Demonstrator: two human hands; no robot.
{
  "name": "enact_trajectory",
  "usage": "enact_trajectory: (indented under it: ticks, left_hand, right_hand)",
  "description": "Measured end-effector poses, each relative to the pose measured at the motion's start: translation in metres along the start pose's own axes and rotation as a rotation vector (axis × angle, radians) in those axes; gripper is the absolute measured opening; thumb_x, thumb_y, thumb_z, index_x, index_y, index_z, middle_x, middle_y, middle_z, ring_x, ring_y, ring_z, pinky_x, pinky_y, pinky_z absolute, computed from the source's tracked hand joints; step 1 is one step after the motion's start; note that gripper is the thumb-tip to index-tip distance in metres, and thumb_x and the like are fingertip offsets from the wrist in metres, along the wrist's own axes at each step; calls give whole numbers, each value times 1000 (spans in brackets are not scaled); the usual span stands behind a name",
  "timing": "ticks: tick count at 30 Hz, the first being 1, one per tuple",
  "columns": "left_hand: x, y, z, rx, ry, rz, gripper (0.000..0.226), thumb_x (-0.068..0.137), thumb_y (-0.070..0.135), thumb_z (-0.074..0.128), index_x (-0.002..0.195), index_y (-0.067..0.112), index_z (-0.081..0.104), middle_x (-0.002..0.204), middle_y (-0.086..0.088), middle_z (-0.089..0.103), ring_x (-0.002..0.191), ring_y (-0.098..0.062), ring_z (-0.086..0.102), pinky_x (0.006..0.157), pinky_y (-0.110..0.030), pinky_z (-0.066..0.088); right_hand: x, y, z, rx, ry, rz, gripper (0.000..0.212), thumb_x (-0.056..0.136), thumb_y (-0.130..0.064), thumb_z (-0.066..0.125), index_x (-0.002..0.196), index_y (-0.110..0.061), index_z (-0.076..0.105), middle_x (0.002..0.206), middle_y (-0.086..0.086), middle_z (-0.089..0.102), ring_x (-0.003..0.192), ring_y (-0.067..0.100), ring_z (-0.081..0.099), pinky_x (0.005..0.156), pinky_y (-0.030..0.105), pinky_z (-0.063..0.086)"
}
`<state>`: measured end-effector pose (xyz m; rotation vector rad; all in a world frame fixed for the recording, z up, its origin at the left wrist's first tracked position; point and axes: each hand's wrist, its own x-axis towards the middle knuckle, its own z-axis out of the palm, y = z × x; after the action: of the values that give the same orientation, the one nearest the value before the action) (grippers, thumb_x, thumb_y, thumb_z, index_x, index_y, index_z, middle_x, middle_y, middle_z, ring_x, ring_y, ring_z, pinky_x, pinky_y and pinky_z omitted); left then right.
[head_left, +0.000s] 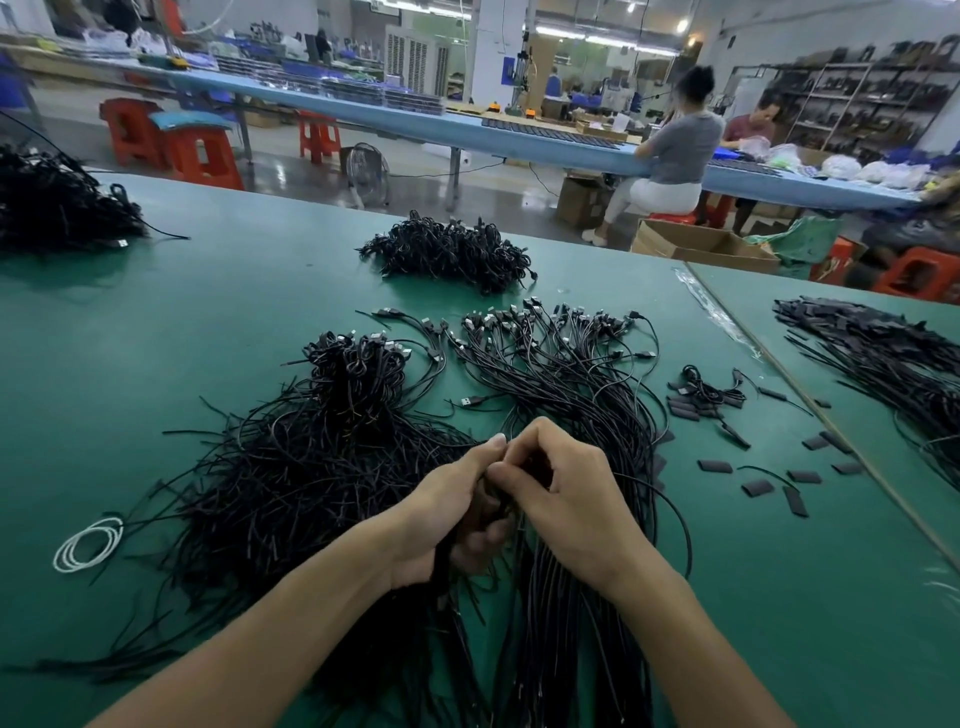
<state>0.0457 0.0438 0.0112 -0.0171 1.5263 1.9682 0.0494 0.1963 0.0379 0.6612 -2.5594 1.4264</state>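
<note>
Both hands meet at the centre of the green table (156, 338), over a spread of black USB cables. My left hand (447, 514) grips a bunch of black cables (545, 623) that runs down toward me. My right hand (561, 493) has its fingers curled, pinching at the same bunch right by the left thumb; what sits between the fingertips is hidden. A fan of black cables with USB plugs (550, 353) lies just beyond the hands. To the left lies a tangled heap of black cables (311, 467).
More black cable piles lie at the far middle (452, 252), far left (52, 202) and right (883, 353). Short black sleeve pieces (758, 486) are scattered at the right. A white wire coil (88, 543) lies at the left. Two people sit at a blue bench (545, 140) behind.
</note>
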Motion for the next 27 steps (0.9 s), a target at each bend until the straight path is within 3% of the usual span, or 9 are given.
enact_trajectory:
  ticks: [2,5,8,11,16,19,22,27]
  left_hand:
    - [4,-1,-7,4,146,107,62,96,63,42,55,22,64,47,2,41,33,-9,29,34,-14,23]
    - [8,5,-24,-82,379,226,61,100,55,43,53,20,62,45,5,33,34,-8,24,31,-16,22]
    - [8,16,-38,-201,530,337,62,102,52,40,49,21,46,46,5,29,35,-10,20,31,-18,20]
    - [9,21,-46,-274,629,428,65,102,56,39,46,23,37,46,3,31,37,-11,23,32,-21,22]
    - [11,15,-45,-370,549,511,54,76,71,45,53,22,44,56,-3,57,46,-14,51,45,-28,49]
    - [13,9,-43,-327,498,535,54,78,70,43,56,22,46,61,-5,63,50,-16,58,50,-32,54]
    - [10,8,-40,-213,477,532,53,81,72,40,51,29,47,56,1,56,45,-11,50,42,-25,45]
    - [5,9,-36,-151,439,533,54,83,70,40,66,19,37,49,5,32,36,-6,22,32,-16,20]
  right_hand:
    - [5,5,0,20,30,28,14,91,-22,70,82,-29,62,73,-14,66,66,1,59,62,12,44]
    - [8,20,4,89,68,202,4,98,-31,60,100,-32,63,87,-12,67,81,0,61,71,10,47]
    - [4,38,12,-129,-15,332,17,99,-27,59,114,-23,64,100,-11,64,90,2,60,75,8,46]
    - [-3,45,25,-387,-142,349,19,98,-29,60,115,-22,64,110,-7,60,99,11,59,89,28,52]
    - [-2,44,47,-600,-136,370,22,101,-37,52,111,-19,59,104,-5,49,90,14,48,74,26,40]
    - [0,43,55,-664,-121,411,25,103,-38,47,107,-15,57,106,0,51,95,20,55,71,29,39]
    - [3,42,58,-705,-96,431,21,104,-33,46,103,-15,57,108,1,55,90,19,55,68,28,41]
    - [5,31,47,-687,-69,473,16,99,-27,50,95,-16,61,94,-2,58,77,18,57,64,30,49]
